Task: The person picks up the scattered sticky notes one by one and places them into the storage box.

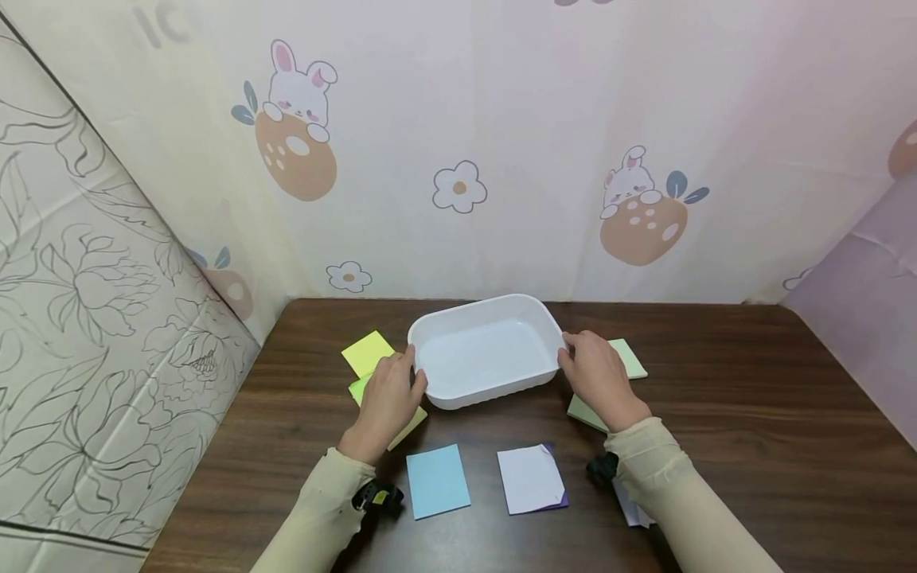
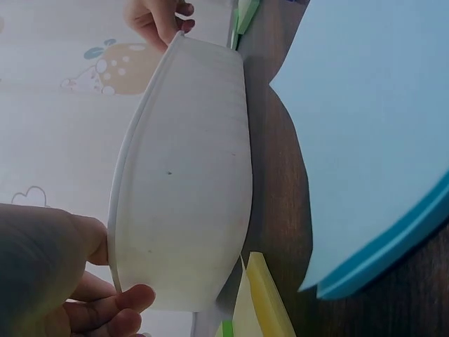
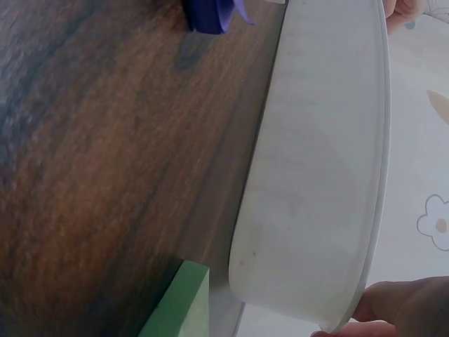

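A white plastic basin [image 1: 494, 390], rectangular with rounded corners and nothing inside, is at the back middle of the table. My left hand [image 1: 387, 398] grips its left end, thumb and fingers at the rim. At the opposite end, my right hand [image 1: 598, 374] pinches the rim. The basin's long side wall [image 2: 182, 168] fills much of the left wrist view, its underside close over the wood. By my left hand lie a yellow sticky-note pad [image 1: 368, 352], a bright green one [image 1: 356, 390] and a pale yellow one [image 1: 410, 428], partly covered by that hand.
Pale green [image 1: 629, 359] and darker green [image 1: 586, 412] pads lie around my right hand. Nearer me are a light blue pad [image 1: 438, 481] and a whitish pad [image 1: 530, 477] with purple beneath. Another pale pad [image 1: 630, 509] is half under my right sleeve. A patterned curtain [image 1: 458, 255] hangs behind the table.
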`<state>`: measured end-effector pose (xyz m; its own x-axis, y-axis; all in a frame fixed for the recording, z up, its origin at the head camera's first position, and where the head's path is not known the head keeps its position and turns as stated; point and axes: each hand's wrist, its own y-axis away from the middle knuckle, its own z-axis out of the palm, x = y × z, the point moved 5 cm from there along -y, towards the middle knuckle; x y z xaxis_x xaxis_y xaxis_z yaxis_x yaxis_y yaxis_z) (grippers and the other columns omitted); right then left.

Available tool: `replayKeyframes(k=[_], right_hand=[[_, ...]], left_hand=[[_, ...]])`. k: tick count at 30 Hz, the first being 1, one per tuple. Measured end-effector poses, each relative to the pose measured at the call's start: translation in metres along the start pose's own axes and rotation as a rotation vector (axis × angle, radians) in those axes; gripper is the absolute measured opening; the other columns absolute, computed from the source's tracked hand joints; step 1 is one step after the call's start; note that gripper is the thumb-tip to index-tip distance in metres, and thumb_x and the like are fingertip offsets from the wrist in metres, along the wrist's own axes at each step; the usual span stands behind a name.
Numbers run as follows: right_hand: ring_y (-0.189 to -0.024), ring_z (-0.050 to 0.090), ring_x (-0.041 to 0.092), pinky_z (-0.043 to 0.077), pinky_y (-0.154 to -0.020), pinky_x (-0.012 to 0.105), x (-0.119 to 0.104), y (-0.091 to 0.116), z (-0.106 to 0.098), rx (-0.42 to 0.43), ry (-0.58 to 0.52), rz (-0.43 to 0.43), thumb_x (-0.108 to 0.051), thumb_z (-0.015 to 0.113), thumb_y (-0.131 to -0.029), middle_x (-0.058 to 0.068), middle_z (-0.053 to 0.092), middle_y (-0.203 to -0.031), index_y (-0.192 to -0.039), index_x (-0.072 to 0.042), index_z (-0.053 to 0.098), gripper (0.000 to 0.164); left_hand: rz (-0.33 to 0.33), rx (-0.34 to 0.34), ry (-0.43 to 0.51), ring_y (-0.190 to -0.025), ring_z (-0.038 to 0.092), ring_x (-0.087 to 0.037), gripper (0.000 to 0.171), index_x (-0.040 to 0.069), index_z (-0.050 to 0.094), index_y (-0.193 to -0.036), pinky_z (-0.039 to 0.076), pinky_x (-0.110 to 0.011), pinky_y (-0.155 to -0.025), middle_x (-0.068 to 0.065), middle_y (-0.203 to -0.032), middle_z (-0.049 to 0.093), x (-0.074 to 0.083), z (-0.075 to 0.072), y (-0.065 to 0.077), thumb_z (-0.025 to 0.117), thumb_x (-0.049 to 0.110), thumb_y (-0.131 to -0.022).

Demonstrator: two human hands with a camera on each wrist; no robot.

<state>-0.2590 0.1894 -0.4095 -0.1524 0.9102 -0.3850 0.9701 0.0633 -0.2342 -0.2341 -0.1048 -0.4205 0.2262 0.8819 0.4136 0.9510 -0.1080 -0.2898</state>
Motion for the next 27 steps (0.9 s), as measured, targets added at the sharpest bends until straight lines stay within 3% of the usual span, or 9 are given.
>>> replayKeyframes(k=[12,21,27], right_hand=[[-0.052,0.045,0.019,0.036,-0.045,0.032,-0.002,0.007,-0.003,0.015,0.000,0.027,-0.011,0.053,-0.087,0.025,0.066,-0.100,-0.114,0.009,0.064,0.035],[-0.056,0.049,0.021,0.038,-0.046,0.033,-0.006,0.009,-0.005,-0.002,0.060,0.029,-0.011,0.054,-0.088,0.025,0.066,-0.099,-0.112,0.008,0.065,0.033],[-0.059,0.050,0.022,0.039,-0.046,0.034,-0.009,0.010,-0.006,-0.007,0.096,0.020,-0.010,0.055,-0.088,0.023,0.066,-0.089,-0.109,0.007,0.066,0.030]], left_hand=[[0.010,-0.006,-0.005,-0.083,0.055,-0.024,0.048,-0.004,0.054,-0.130,0.048,-0.034,-0.061,-0.017,-0.099,0.064,-0.001,0.004,-0.005,0.054,0.018,-0.088],[0.021,-0.022,-0.021,-0.073,0.049,-0.019,0.048,-0.004,0.055,-0.129,0.042,-0.029,-0.053,-0.014,-0.089,0.062,-0.001,0.004,-0.011,0.054,0.017,-0.087],[0.018,-0.033,-0.023,-0.070,0.047,-0.019,0.047,-0.005,0.054,-0.130,0.040,-0.028,-0.052,-0.013,-0.086,0.061,-0.001,0.003,-0.014,0.054,0.016,-0.087]])
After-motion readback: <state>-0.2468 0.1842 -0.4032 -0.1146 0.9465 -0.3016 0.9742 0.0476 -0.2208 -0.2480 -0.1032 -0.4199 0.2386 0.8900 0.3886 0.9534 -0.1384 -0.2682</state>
